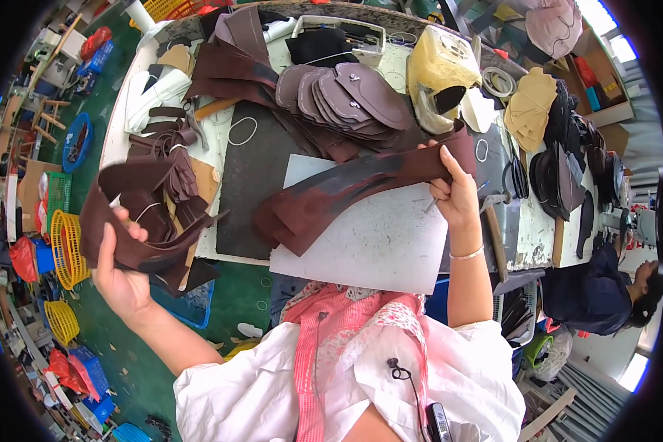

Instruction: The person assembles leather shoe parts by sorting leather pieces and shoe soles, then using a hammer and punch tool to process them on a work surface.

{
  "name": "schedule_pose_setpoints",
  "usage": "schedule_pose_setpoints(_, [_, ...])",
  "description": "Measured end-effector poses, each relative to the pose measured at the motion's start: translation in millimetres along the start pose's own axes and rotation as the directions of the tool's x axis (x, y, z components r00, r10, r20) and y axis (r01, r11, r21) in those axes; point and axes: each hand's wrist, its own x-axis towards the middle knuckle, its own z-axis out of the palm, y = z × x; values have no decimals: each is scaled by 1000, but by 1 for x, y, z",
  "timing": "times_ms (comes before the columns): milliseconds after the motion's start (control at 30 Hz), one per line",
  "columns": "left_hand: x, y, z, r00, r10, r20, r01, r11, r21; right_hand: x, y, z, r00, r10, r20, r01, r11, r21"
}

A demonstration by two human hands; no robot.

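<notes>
One leather curl (129, 175) sits pinched in the left hand (124, 286) — the right hand (458, 194), fingers closed, grips a long strip (324, 210) by its end, over the white board (376, 247). Seemingly a handling step — the next move would call for steady grips.

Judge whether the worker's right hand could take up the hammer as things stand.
Probably not without letting go first: the right hand grips a brown strip, though the hammer lies close by, with nothing seen covering it.

Left hand (124, 283) and right hand (459, 197) (fingers (440, 190) bent) grip.
</notes>
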Motion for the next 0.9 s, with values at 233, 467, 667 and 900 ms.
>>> schedule_pose_setpoints(233, [4,-19,71,967,-49,251,17,992,125,-20,-20,-62,971,201,-126,-209,976,-52])
schedule_pose_setpoints(467, [8,-33,109,913,-151,380,61,969,240,-24,-4,-47,926,-321,-198,272,932,-238])
schedule_pose_setpoints(667, [4,-39,117,865,-216,453,81,951,300,-59,4,-1,672,-692,262,419,64,-906])
schedule_pose_setpoints(900, [-37,-113,124,785,-387,483,-49,739,672,-34,-32,-11,656,-511,555,453,-323,-831])
